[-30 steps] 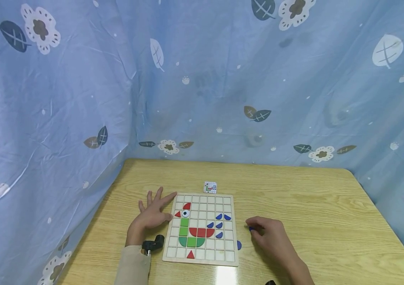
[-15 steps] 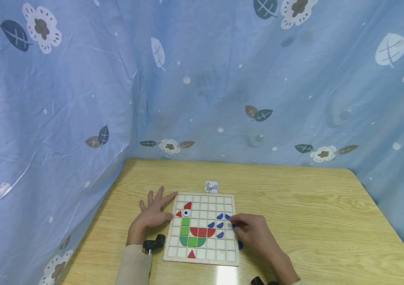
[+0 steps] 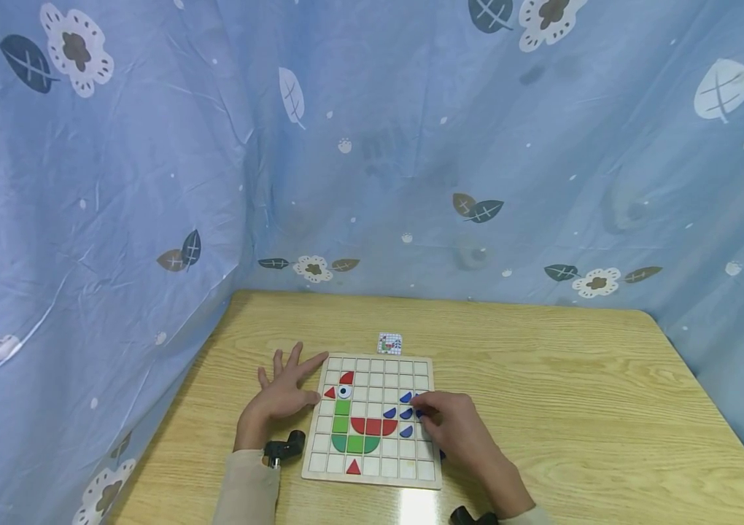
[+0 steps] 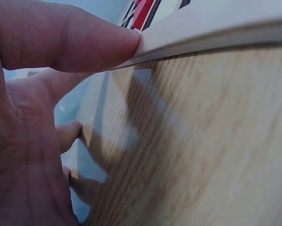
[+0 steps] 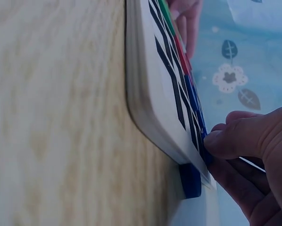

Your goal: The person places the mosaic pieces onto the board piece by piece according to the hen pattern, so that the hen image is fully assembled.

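Observation:
A wooden grid board (image 3: pixel 372 380) bears a bird-like figure of red pieces, green squares (image 3: pixel 341 424), a round eye piece (image 3: pixel 343 391) and several blue half-round pieces (image 3: pixel 406 432). Spread beside the board's left side, my left hand (image 3: pixel 280 399) touches the edge with thumb and index fingertip. Over the board's right-hand columns, my right hand (image 3: pixel 457 426) pinches a blue half-round piece (image 5: pixel 206 157) between thumb and fingers, at the board's surface. The hand partly hides this piece and a neighbouring blue one.
Behind the board lies a small printed card (image 3: pixel 389 343) with a similar picture. Another blue piece (image 5: pixel 190 181) rests against the board's right side, mostly hidden in the head view. The wooden table (image 3: pixel 562 394) meets a blue curtain (image 3: pixel 372 146) at the back.
My right hand has moved left from the table beside the board to over its right-hand columns, carrying the blue piece. My left hand stays at the board's edge.

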The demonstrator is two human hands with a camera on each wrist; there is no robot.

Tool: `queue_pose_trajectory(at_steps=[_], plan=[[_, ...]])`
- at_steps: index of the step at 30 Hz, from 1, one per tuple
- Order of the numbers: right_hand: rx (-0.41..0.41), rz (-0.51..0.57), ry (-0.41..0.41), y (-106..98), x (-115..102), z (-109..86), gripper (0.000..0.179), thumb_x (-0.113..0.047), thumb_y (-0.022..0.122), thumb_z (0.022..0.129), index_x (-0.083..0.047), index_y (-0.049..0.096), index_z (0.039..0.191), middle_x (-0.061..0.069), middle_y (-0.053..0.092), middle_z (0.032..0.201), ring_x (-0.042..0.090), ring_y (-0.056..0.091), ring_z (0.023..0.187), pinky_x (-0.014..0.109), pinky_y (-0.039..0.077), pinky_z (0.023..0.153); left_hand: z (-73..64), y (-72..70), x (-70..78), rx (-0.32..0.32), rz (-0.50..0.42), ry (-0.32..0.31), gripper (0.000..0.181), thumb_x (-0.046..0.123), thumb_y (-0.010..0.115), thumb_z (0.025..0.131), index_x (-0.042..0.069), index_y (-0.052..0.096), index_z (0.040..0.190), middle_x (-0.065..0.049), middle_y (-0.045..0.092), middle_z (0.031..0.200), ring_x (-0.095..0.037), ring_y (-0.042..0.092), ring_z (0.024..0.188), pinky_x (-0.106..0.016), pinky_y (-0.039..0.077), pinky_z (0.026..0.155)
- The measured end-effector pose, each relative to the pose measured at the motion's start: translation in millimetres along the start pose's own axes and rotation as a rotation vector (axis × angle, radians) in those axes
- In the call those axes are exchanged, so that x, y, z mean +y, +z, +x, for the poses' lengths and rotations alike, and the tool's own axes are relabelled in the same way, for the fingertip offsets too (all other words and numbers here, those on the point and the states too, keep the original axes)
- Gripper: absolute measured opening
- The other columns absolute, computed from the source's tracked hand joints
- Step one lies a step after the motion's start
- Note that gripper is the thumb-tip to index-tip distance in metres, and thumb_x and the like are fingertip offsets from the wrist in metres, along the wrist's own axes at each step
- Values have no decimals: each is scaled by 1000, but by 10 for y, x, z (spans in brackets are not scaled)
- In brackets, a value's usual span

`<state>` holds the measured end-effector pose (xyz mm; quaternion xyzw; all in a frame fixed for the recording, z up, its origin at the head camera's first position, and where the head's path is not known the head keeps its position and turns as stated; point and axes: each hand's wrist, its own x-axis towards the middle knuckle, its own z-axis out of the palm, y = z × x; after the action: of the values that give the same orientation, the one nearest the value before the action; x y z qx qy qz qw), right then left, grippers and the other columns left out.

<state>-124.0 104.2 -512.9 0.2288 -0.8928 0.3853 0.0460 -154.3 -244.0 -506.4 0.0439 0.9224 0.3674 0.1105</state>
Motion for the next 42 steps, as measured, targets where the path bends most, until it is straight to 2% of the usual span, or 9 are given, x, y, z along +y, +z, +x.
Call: queue_pose_trajectory(at_steps=[8, 14, 20, 26, 29, 35, 39, 42], plan=[[7, -45, -10, -2, -12, -19, 30, 11, 83, 85, -7, 85, 109, 3, 85, 105, 12, 79, 94, 27, 65, 81, 0, 4, -2, -1, 6, -6, 85, 15, 74, 88, 25, 48, 168, -23, 2, 184, -58, -21, 164, -82, -23, 120], [67, -34, -18, -121, 8, -64, 33, 12, 82, 84, -8, 85, 110, 0, 85, 107, 13, 80, 97, 32, 67, 86, 0, 1, -8, -4, 11, -1, 84, 14, 74, 88, 24, 48, 168, -24, 1, 184, -58, -21, 164, -82, -23, 119], [103, -45, -58, -201, 68, -210, 30, 10, 83, 82, -8, 85, 106, -1, 85, 101, 9, 79, 90, 33, 67, 83, 19, 11, -17, -2, 17, -5, 84, 15, 73, 89, 25, 47, 168, -23, 2, 184, -57, -21, 164, -81, -23, 120], [77, -85, -8, -206, 127, -388, 32, 3, 92, 80, -12, 85, 107, -5, 85, 103, 10, 79, 94, 33, 66, 86, 32, 14, -14, -3, 18, 5, 84, 15, 73, 89, 25, 47, 168, -24, 2, 184, -58, -21, 164, -82, -23, 119], [85, -113, -12, -205, 155, -458, 33, 1, 94, 79, -13, 85, 107, -5, 85, 104, 12, 80, 97, 34, 66, 87, 35, 14, -20, -5, 22, 2, 84, 15, 72, 89, 25, 46, 168, -24, 2, 184, -58, -22, 164, -82, -23, 119], [157, -139, -6, -279, 211, -582, 40, 8, 93, 74, -16, 85, 104, -10, 84, 102, 9, 79, 97, 35, 66, 89, 30, 20, -36, -10, 21, -9, 84, 15, 72, 90, 25, 45, 169, -22, 0, 184, -56, -23, 164, -81, -25, 119], [158, -119, 25, -371, 255, -666, 42, 12, 91, 73, -17, 85, 103, -13, 84, 101, 3, 77, 97, 32, 66, 87, 33, 21, -37, -7, 13, -8, 84, 14, 72, 90, 25, 46, 169, -23, 0, 184, -57, -22, 164, -82, -25, 119], [155, -103, 17, -441, 289, -722, 44, 15, 89, 73, -16, 85, 103, -12, 84, 100, 1, 77, 96, 29, 66, 84, 36, 20, -40, -7, 15, -9, 84, 14, 72, 90, 25, 46, 169, -23, 0, 184, -56, -22, 164, -81, -25, 119]])
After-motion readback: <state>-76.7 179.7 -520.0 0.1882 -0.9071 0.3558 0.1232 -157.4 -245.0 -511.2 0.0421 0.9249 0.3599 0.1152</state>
